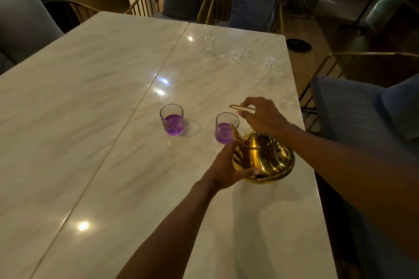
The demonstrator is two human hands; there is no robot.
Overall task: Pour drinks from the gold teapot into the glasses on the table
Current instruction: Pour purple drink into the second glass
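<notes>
One gold teapot [265, 158]: right hand [263, 115] fingers pinch its handle, left hand [229, 165] cups its body; two purple-filled glasses [172, 120] beside it, about four empty glasses [208, 45] beyond.

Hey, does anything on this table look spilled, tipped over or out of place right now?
No spill shows. The gold teapot is tilted, spout over the nearer purple glass, held by the right hand and left hand. Empty glasses stand upright.
</notes>
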